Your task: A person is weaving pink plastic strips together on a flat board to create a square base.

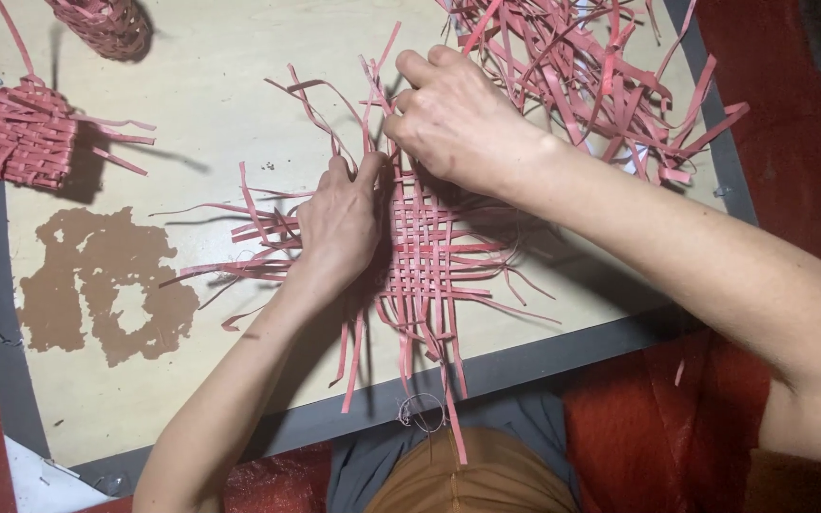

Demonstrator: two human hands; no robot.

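Lying flat near the board's six o'clock edge, the woven mat of red strips (429, 252) spreads loose ends in all directions, some overhanging the grey rim (525, 356). Bare board (211, 104) opens toward ten o'clock. The left hand (339, 228) presses flat on the weave's nine o'clock side, fingers together. The right hand (453, 119), at twelve o'clock, has fingers curled, pinching a strip. More loose strips (591, 76) pile at one o'clock; two woven pieces (21, 133) sit at ten.
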